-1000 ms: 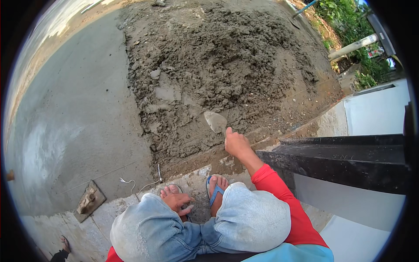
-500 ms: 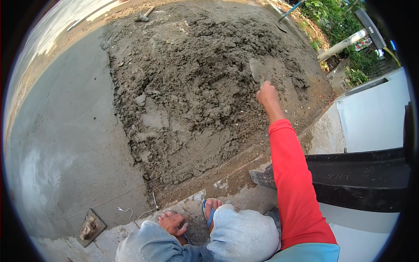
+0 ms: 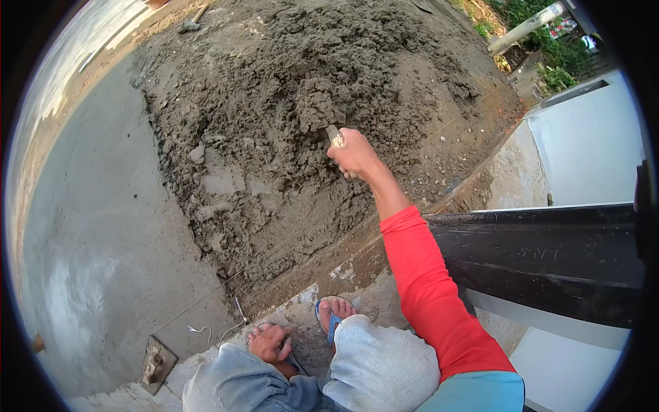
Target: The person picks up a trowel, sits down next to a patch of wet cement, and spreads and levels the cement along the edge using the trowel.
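Observation:
My right hand (image 3: 354, 152) is closed on the handle of a trowel (image 3: 333, 134), out over a rough mound of wet grey concrete (image 3: 254, 89). A lump of the mix (image 3: 316, 106) covers the trowel's blade. My left hand (image 3: 273, 343) hangs low between my knees beside my foot, holding nothing, its fingers loosely apart. A thin string (image 3: 178, 314) crosses the smooth concrete, tied near a small peg (image 3: 240, 309).
Smooth wet concrete (image 3: 96, 226) spreads at the left, with a float (image 3: 156, 362) at its edge. A black steel beam (image 3: 528, 254) and white wall (image 3: 580, 147) are at the right. A hammer-like tool (image 3: 192, 22), a pale post (image 3: 528, 27) and plants (image 3: 556, 75) lie beyond.
My right hand and trowel reached forward and right, then swung back left into the mound, where a lump now sits on the blade. My left hand stays low by my foot.

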A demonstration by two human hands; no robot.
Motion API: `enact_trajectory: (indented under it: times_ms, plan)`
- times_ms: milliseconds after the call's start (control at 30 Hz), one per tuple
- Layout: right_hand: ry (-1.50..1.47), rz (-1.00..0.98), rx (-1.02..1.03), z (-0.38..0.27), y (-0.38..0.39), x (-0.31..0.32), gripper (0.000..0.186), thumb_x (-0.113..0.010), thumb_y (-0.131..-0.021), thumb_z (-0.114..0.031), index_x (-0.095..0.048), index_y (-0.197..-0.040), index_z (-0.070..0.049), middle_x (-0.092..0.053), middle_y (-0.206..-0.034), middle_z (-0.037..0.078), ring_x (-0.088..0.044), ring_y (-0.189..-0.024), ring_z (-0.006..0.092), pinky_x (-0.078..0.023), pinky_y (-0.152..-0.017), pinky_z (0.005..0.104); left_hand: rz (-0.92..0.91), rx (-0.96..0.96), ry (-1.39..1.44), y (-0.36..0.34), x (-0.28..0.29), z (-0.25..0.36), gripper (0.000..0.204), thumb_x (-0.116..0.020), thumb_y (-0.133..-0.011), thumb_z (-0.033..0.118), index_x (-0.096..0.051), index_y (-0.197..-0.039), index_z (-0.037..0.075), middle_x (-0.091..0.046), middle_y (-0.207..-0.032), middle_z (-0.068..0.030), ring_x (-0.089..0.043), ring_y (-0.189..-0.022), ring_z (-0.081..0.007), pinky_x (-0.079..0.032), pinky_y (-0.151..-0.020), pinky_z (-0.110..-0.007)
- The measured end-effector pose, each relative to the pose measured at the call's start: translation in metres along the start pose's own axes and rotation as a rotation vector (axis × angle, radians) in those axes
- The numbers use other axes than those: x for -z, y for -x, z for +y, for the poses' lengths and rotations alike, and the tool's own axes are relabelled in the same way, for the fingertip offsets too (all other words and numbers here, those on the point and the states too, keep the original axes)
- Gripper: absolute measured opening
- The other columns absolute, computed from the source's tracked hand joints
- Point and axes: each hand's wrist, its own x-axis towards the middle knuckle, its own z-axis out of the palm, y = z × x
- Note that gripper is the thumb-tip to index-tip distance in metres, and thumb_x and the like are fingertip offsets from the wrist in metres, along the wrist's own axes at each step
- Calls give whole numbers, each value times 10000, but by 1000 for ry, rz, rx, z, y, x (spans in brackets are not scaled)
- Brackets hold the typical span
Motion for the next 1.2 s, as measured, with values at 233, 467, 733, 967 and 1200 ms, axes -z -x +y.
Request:
enact_trajectory:
  times_ms: [233,467,733,967,1200]
  plan:
    - [-611,-6,211,-60,99,47,303,-673,-965,-192,-519,-1145,-3,-602,-753,58,-583,-519,122,-463,-415,272,88,-94,-5,-7,1,4,442,-735,-743,166,-681,-1177,104,-643,-966,-118,-623,-917,-354,-505,-815,-442]
    - [-1224,-27,160,86,141,-10,281,-532,-1049,-326,-539,-1113,-53,-587,-791,47,-562,-540,120,-474,-462,282,112,-145,36,-14,-2,4,378,-724,-753,120,-689,-1128,77,-640,-913,-131,-628,-894,-351,-510,-784,-434]
    - [-461,483,-78,29,128,37,350,-551,-1033,-303,-503,-1145,24,-571,-699,68,-575,-454,196,-486,-409,381,120,-103,27,-5,5,5,386,-714,-736,121,-686,-1119,91,-638,-938,-123,-633,-892,-355,-506,-795,-445]
    - [328,-38,-449,97,115,-43,445,-515,-1013,-282,-630,-851,116,-687,-678,240,-691,-545,317,-560,-537,465,109,-110,84,-2,-3,-6,404,-712,-727,150,-691,-1128,108,-663,-987,-120,-639,-931,-359,-501,-828,-469]
    - [756,62,-35,93,147,-27,469,-546,-994,-275,-528,-1176,157,-707,-903,322,-713,-622,378,-584,-640,476,73,-88,45,-8,6,1,423,-718,-712,143,-689,-1131,100,-654,-968,-121,-639,-933,-356,-505,-839,-453]
